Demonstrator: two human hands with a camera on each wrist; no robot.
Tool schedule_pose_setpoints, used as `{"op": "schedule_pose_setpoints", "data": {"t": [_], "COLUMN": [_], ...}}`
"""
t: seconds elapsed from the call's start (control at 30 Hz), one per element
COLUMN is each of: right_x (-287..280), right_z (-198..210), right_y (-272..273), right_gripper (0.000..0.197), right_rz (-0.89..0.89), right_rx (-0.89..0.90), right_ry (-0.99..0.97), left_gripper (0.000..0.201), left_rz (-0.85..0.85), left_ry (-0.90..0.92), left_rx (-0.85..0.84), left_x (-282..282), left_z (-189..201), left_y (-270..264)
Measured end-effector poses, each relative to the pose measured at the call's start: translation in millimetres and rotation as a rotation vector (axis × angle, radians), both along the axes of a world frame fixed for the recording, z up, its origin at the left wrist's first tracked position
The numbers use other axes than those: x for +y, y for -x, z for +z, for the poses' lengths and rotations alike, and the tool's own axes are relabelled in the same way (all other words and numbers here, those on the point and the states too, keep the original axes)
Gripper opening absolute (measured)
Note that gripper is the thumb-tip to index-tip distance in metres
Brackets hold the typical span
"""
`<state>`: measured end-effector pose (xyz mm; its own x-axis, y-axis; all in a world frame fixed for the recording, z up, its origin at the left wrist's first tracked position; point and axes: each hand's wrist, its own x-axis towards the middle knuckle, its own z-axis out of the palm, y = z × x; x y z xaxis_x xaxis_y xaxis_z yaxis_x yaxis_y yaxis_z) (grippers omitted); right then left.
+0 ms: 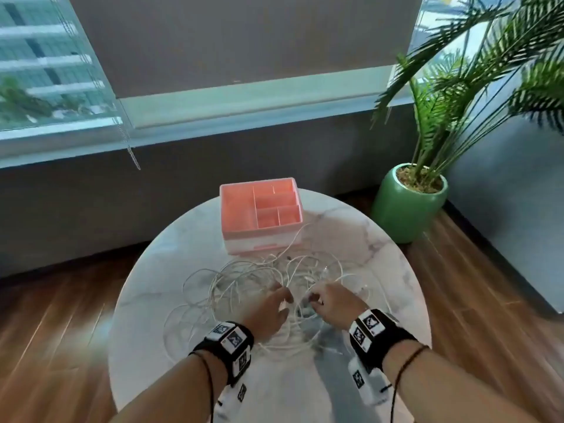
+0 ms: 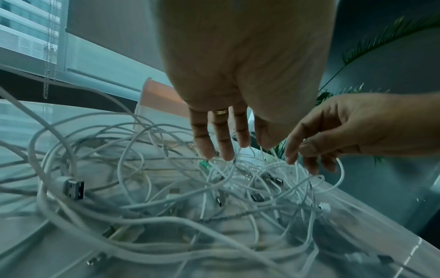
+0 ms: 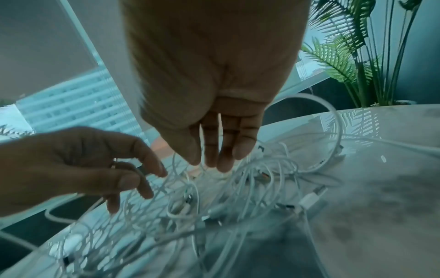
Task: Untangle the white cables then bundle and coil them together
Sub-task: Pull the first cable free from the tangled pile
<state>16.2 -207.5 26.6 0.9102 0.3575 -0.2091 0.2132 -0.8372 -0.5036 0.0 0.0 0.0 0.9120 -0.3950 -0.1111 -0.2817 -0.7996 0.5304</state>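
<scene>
A loose tangle of white cables (image 1: 244,279) with USB plugs lies spread over the middle of a round marble table (image 1: 381,270). My left hand (image 1: 276,302) hovers over the heap with its fingers (image 2: 221,143) pointing straight down, tips touching the top strands. Close to its right, my right hand (image 1: 328,300) reaches into the same heap. Its thumb and fingertips (image 3: 209,159) meet on a thin strand of the white cables (image 3: 238,197). The left wrist view shows a loop (image 2: 340,169) hanging round those fingers. Both wrists wear black straps with camera units.
A pink compartment organiser (image 1: 262,209) stands on the table's far side, and some cable ends touch its front. A green pot with a palm (image 1: 406,206) sits on the wooden floor to the right. A window and wall lie behind.
</scene>
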Motion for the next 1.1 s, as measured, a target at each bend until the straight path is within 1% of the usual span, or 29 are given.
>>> {"op": "schedule_pose_setpoints", "data": {"t": [0.07,0.13,0.2,0.27,0.43,0.5,0.57,0.63,0.7,0.77,0.8,0.9,0.97,1.0,1.07,1.1], "right_x": [4,11,15,17,17,15,14,12,6,0,-3,-6,-2,3,16,22], "right_z": [-8,-15,-25,-34,-50,-46,-34,-10,24,67,87,139,164,176,200,211], "right_y": [-3,-7,-12,-15,-14,-14,-15,-20,-30,-40,-46,-59,-62,-61,-53,-49], "right_gripper": [0.022,0.024,0.024,0.026,0.027,0.02,0.018,0.015,0.013,0.025,0.026,0.014,0.012,0.012,0.01,0.008], "right_rz": [-0.001,0.012,0.039,0.058,0.091,0.105,0.109,0.063,-0.021,-0.087,-0.095,-0.109,-0.132,-0.138,-0.141,-0.136], "right_rx": [-0.06,-0.086,-0.051,0.01,-0.028,-0.039,-0.034,-0.026,-0.037,-0.086,-0.122,-0.232,-0.241,-0.207,-0.14,-0.137], "right_ry": [0.097,0.23,0.338,0.401,0.426,0.429,0.417,0.322,0.146,-0.006,-0.058,-0.187,-0.376,-0.499,-0.735,-0.819], "left_gripper": [0.021,0.022,0.022,0.022,0.018,0.017,0.016,0.015,0.016,0.016,0.017,0.019,0.023,0.026,0.031,0.029], "left_rz": [0.003,0.011,0.014,0.016,0.072,0.112,0.134,0.144,0.132,0.121,0.12,0.141,0.165,0.167,0.141,0.115], "left_ry": [-0.073,-0.096,-0.096,-0.092,0.007,0.014,0.06,0.139,0.2,0.262,0.298,0.45,0.579,0.633,0.687,0.701], "left_rx": [-0.039,-0.028,-0.038,-0.039,-0.054,-0.07,-0.08,-0.088,-0.133,-0.17,-0.182,-0.203,-0.201,-0.19,-0.165,-0.151], "left_x": [-2,-5,-5,-5,3,8,14,20,24,26,25,20,11,6,-3,-8], "left_z": [0,5,4,5,10,16,22,32,46,65,76,113,136,146,161,164], "left_y": [0,3,4,5,8,7,4,0,-6,-13,-18,-30,-37,-40,-47,-51]}}
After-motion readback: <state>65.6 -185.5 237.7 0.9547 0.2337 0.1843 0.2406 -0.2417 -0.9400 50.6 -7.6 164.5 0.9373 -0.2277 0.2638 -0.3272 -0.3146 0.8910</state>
